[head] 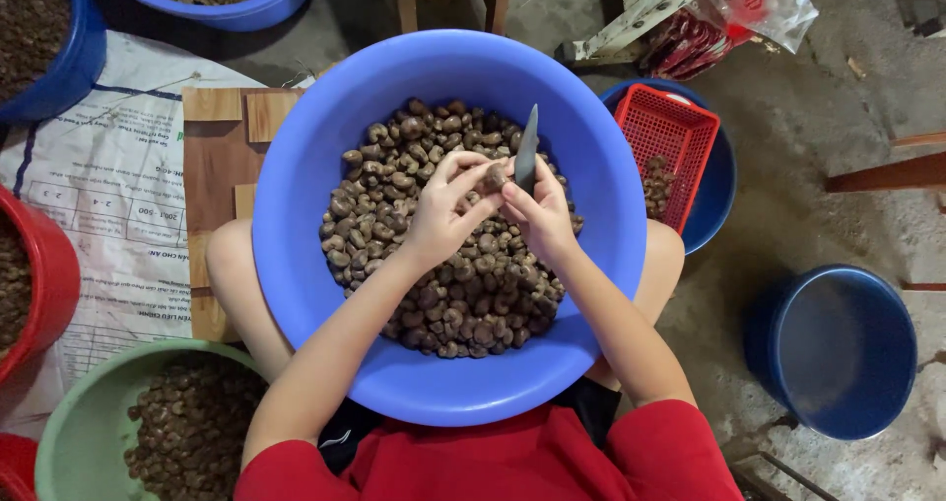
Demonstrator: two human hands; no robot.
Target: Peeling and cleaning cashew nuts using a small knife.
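A big light-blue basin (325, 156) rests on my lap, filled with several brown cashew nuts in shell (463, 294). Above the heap, my left hand (445, 210) pinches one nut (492, 177) between its fingertips. My right hand (540, 213) grips a small knife (528, 151) whose blade points up and away, its edge against that nut. Both forearms reach in from the bottom of the view over the basin's near rim.
A green basin (79, 422) of nuts sits at lower left, a red tub (44, 274) at left, dark blue tubs (246, 8) at the top. A red mesh basket (665, 132) lies in a blue bowl (724, 181) on the right, beside a dark blue bucket (838, 348). A wooden board (217, 156) and printed sack (108, 196) lie left.
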